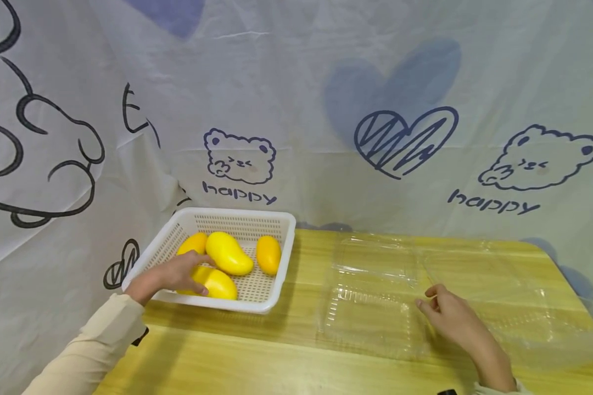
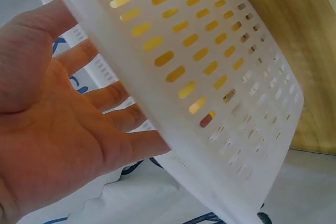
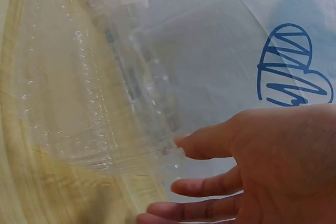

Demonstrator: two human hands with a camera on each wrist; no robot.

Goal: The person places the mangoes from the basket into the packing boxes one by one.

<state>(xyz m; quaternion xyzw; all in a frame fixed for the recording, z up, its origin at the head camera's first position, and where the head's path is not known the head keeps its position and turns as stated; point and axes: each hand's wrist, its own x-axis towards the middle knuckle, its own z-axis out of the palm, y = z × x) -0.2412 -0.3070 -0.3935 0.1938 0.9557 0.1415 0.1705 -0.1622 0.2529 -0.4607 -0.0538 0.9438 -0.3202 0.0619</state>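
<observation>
My left hand (image 1: pixel 183 272) reaches over the rim of a white plastic basket (image 1: pixel 287 258), its fingers spread above the nearest yellow mango (image 1: pixel 218 285). Whether the fingertips touch it I cannot tell. In the left wrist view the left hand (image 2: pixel 79 108) extends past the rim, and the basket wall hides most of the fruit. Over the table, my right hand (image 1: pixel 452 318) is beside a clear plastic clamshell box (image 1: pixel 370 315), fingers loosely bent. In the right wrist view the right hand (image 3: pixel 236 174) has its thumb tip at the box's edge; contact is unclear.
Other mangoes lie in the basket: a large yellow one (image 1: pixel 229 254), an orange-yellow one (image 1: pixel 268 255) at the right, another (image 1: pixel 194 243) at the back left. A second clear box (image 1: pixel 524 312) stands right on the wooden table (image 1: pixel 257 351). A printed cloth (image 1: pixel 306 109) hangs behind.
</observation>
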